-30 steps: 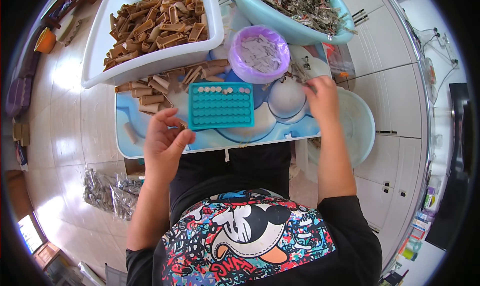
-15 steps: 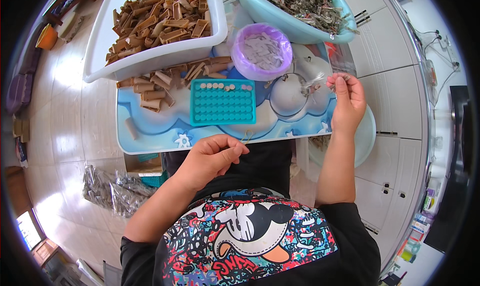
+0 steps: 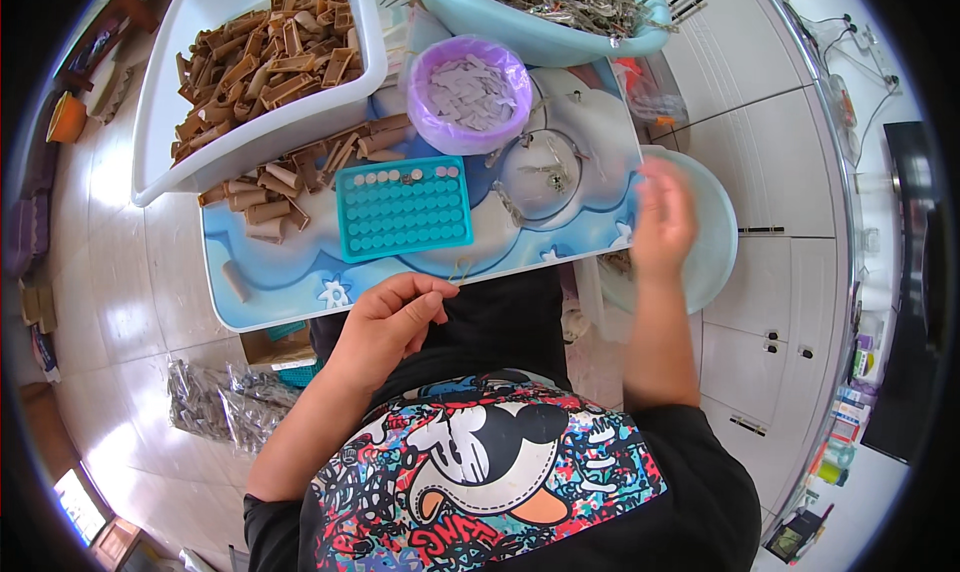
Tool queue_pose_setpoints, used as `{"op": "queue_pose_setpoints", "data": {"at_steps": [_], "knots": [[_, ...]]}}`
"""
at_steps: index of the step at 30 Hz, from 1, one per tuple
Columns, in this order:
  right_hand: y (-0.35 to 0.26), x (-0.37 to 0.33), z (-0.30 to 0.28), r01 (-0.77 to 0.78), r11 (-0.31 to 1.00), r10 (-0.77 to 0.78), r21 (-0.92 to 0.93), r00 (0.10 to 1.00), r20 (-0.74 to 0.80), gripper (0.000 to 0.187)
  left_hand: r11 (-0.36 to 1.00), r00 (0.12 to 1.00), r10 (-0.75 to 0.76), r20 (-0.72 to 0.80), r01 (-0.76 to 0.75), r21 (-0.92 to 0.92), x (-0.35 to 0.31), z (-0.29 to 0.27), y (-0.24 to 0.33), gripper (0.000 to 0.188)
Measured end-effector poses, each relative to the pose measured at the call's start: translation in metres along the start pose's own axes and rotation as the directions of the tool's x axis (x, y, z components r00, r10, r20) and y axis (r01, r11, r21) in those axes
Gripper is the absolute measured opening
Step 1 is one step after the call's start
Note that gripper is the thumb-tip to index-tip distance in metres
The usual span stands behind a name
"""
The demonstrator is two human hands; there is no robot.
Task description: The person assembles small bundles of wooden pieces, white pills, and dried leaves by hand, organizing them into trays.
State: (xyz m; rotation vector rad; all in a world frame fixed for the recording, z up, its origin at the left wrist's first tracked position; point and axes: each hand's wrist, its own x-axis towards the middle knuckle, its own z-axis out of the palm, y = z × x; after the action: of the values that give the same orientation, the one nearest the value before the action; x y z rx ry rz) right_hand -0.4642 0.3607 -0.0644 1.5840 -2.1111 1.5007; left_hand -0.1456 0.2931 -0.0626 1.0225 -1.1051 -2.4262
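Observation:
My left hand (image 3: 395, 322) is at the table's near edge, thumb and fingers pinched on a thin yellowish loop (image 3: 461, 269) that looks like a rubber band. My right hand (image 3: 664, 222) hovers past the right edge of the table, above a pale round basin (image 3: 705, 242); motion smears its fingers, so what they hold is not visible. A teal tray (image 3: 405, 234) with rows of round pockets lies in front of my left hand, several small pale discs in its far row. Small clear-wrapped bits (image 3: 555, 177) lie on the table between the hands.
Brown half-tube pieces fill a white bin (image 3: 260, 127), and more (image 3: 265, 212) lie beside it. A purple-lined tub (image 3: 470, 137) holds flat whitish pieces. At the back stands a light-blue basin (image 3: 590, 47) of wrapped bits. Clear bags (image 3: 225, 402) sit on the floor at left.
My right hand has gone from the table's right side toward me, over the basin edge. Clear bits near it lie on the table. My left hand keeps its pinch; the whole view has shifted.

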Motion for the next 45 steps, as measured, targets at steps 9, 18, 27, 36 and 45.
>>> {"op": "queue_pose_setpoints", "data": {"at_steps": [9, 18, 27, 36, 45], "knots": [[0.221, -0.055, -0.076, -0.472, 0.786, 0.507, -0.399, 0.862, -0.019, 0.02, 0.999, 0.997, 0.024, -0.075, -0.021, 0.048, 0.0, 0.008, -0.002, 0.018], [0.256, -0.126, 0.009, -0.401, 0.833, 0.451, -0.381, 0.892, 0.046, 0.026, 0.994, 0.994, 0.036, -0.106, -0.025, 0.104, 0.005, 0.03, -0.003, 0.018], [0.212, -0.091, -0.057, -0.699, 0.668, 0.706, -0.255, 0.703, -0.079, 0.029, 0.992, 0.984, 0.06, -0.17, -0.04, 0.117, 0.007, 0.032, -0.009, 0.018], [0.013, -0.045, -0.06, -0.571, 0.212, 0.573, 0.794, 0.73, 0.372, 0.014, 0.982, 0.994, -0.054, -0.091, 0.069, 0.178, 0.007, 0.035, -0.005, 0.022], [-0.091, -0.054, 0.029, -0.761, 0.144, 0.033, 0.632, 0.642, 0.766, 0.015, 0.983, 0.988, -0.101, 0.119, 0.118, -0.139, 0.006, 0.029, -0.007, 0.032]]}}
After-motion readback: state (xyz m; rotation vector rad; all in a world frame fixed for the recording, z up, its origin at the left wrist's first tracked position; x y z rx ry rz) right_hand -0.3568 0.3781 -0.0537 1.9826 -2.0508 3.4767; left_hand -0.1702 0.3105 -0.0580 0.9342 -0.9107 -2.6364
